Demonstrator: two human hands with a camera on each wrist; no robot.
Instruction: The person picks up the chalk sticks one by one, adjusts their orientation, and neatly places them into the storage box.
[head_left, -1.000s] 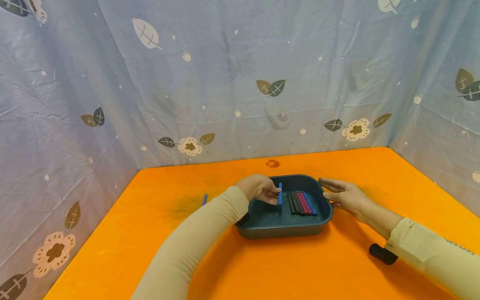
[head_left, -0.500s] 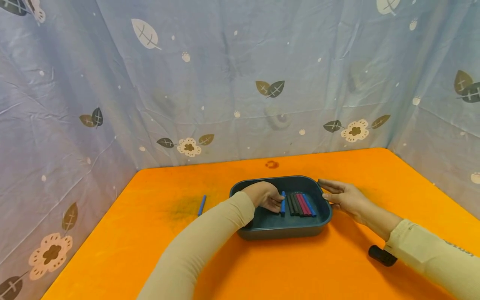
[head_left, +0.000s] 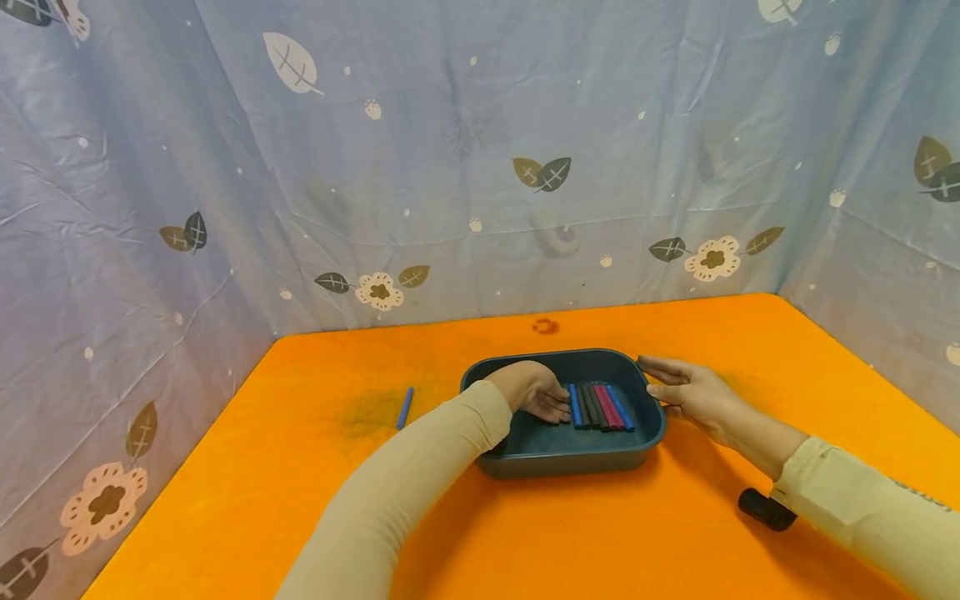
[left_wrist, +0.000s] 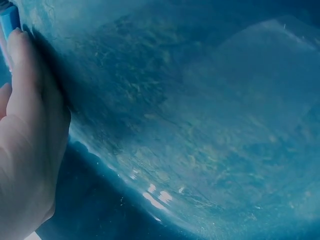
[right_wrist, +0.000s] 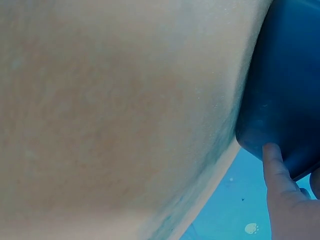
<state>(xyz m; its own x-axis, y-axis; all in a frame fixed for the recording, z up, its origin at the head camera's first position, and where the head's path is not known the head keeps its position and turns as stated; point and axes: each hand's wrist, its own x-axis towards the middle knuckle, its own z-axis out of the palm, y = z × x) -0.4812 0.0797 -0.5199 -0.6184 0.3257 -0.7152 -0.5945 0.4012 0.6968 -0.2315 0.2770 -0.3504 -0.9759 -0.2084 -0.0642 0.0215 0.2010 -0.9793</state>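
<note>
A dark blue-grey tray (head_left: 562, 462) with rounded corners stands on the orange surface. Inside it lies a side-by-side row of slim sticks: a blue stick (head_left: 576, 407) at the left end, dark sticks (head_left: 589, 407), magenta sticks (head_left: 606, 407), then another blue stick (head_left: 621, 408). My left hand (head_left: 536, 392) reaches into the tray, its extended fingertips touching the leftmost blue stick from the left. In the left wrist view, a fingertip meets that stick's blue end (left_wrist: 8, 21). My right hand (head_left: 693, 396) touches the tray's right end with fairly straight fingers, thumb near the rim.
One more blue stick (head_left: 405, 408) lies on the orange surface (head_left: 315, 467) left of the tray. A short black cylindrical object (head_left: 767, 509) is below my right wrist. A patterned curtain (head_left: 465, 167) encloses the back and sides.
My left hand has lowered the blue stick into the tray and moved it right against the row; its grip has loosened. The right hand stays at the tray's end.
</note>
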